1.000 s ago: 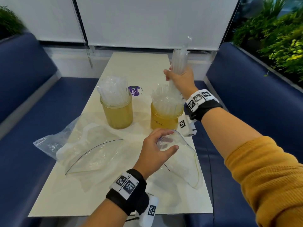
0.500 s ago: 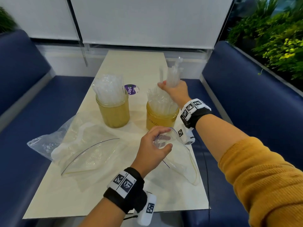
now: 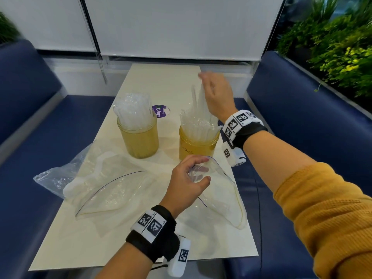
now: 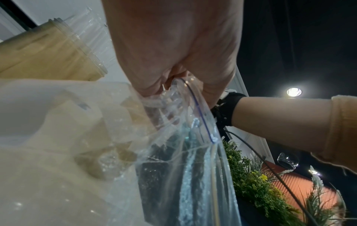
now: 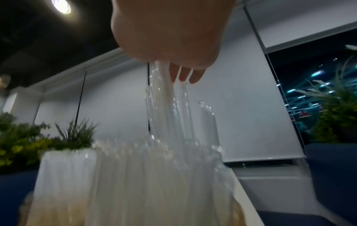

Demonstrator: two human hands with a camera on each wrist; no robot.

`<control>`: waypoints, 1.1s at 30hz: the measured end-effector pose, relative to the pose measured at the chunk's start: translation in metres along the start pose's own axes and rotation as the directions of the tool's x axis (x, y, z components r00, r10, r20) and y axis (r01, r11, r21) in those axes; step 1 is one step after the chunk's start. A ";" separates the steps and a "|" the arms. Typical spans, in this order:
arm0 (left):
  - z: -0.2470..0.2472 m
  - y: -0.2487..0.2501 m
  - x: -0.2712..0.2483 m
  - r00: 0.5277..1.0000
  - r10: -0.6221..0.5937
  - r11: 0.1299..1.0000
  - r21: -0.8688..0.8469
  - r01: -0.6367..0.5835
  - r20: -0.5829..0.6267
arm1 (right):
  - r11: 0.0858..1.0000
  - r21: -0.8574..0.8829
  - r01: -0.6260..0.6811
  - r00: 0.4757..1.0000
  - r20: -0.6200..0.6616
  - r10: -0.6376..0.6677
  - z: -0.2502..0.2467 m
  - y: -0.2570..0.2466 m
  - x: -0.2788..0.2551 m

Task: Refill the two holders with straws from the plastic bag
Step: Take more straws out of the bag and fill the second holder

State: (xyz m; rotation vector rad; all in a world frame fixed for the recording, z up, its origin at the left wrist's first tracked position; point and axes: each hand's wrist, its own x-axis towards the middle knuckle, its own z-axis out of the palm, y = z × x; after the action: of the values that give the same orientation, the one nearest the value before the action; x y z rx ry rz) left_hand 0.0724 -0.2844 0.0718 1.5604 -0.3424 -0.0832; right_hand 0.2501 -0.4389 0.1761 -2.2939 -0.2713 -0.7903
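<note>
Two amber jar holders stand mid-table, each packed with clear wrapped straws: the left holder [image 3: 138, 139] and the right holder [image 3: 198, 147]. A few taller straws [image 3: 198, 101] [image 5: 168, 107] stick up out of the right holder. My right hand [image 3: 209, 85] [image 5: 183, 73] hovers over it, with straight fingers touching the tops of those straws. Nearer me, my left hand [image 3: 204, 169] [image 4: 173, 85] pinches the open mouth of a clear zip bag [image 3: 221, 190] [image 4: 193, 152]. The bag lies on the table and looks empty.
A second flat zip bag [image 3: 112, 188] and a crumpled clear bag [image 3: 54, 176] lie left of my left hand. A purple sticker [image 3: 160, 111] sits between the holders. The cream table [image 3: 130, 244] is narrow, with blue benches [image 3: 30, 178] on both sides. Plants [image 3: 332, 47] stand at far right.
My right hand brought its bundle of straws down into the right holder, then slid up to their tops. My left hand kept its hold on the bag.
</note>
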 end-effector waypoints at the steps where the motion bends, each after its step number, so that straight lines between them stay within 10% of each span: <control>1: 0.000 0.000 0.000 1.000 0.006 1.000 0.005 -0.006 0.000 | 0.997 -0.071 -0.032 0.996 0.082 0.038 0.006 0.006 -0.006; 6: 0.000 0.004 0.000 1.000 0.020 1.000 0.020 -0.020 -0.001 | 0.973 -0.221 -0.063 0.961 0.248 0.119 0.014 0.014 -0.021; 10: -0.001 0.004 0.001 1.000 0.023 0.999 0.029 -0.023 -0.003 | 0.959 -0.227 0.169 0.975 0.181 -0.129 0.007 -0.003 -0.003; 15: 0.001 0.003 0.002 0.999 0.046 0.999 0.025 -0.046 -0.007 | 0.840 -0.455 0.297 0.767 0.637 0.074 0.017 0.012 -0.022; 20: -0.001 0.000 0.002 0.999 0.052 0.999 0.009 -0.052 -0.013 | 0.900 -0.434 -0.027 0.972 0.198 0.125 0.018 0.021 -0.020; 25: 0.000 0.001 0.003 0.998 0.063 0.998 0.022 -0.062 -0.007 | 0.858 -0.511 -0.053 0.846 0.433 0.311 0.020 0.038 -0.042; 33: 0.003 -0.001 0.011 0.998 0.064 0.998 0.013 -0.064 0.014 | 0.884 -0.465 -0.057 0.950 0.246 0.190 -0.060 -0.045 -0.067</control>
State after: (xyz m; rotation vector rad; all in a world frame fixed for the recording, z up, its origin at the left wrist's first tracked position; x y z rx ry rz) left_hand 0.0820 -0.2906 0.0722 1.5614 -0.4041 -0.0414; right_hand 0.1510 -0.4441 0.1944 -2.8419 -0.0640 -0.4861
